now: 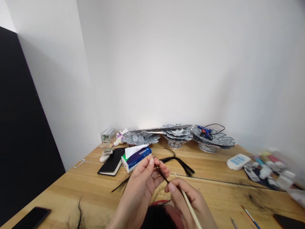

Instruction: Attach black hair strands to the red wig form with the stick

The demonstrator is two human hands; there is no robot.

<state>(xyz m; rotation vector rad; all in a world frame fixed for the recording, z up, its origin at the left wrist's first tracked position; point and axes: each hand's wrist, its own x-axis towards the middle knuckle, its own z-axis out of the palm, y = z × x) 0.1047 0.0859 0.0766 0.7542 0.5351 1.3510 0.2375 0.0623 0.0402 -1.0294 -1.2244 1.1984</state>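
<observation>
My left hand (143, 181) is closed in a pinch on a thin strand of black hair (162, 173) that runs down to my right hand. My right hand (186, 200) is closed too: it pinches the strand's lower end and holds a thin wooden stick (189, 206) that slants toward the bottom right. Both hands hover over the near middle of the wooden table (214, 171). A bundle of black hair (181, 162) lies on the table just behind them. Under my hands a dark mass with some red shows at the frame's bottom edge.
A tissue pack (136, 158) and black notebook (111, 161) lie left of centre. Silver petal-shaped ornaments (177, 132) stand at the back, one bearing a blue glue gun (205, 131). Small paint bottles (269, 167) crowd the right. A phone (32, 218) lies near left; brushes (250, 216) lie near right.
</observation>
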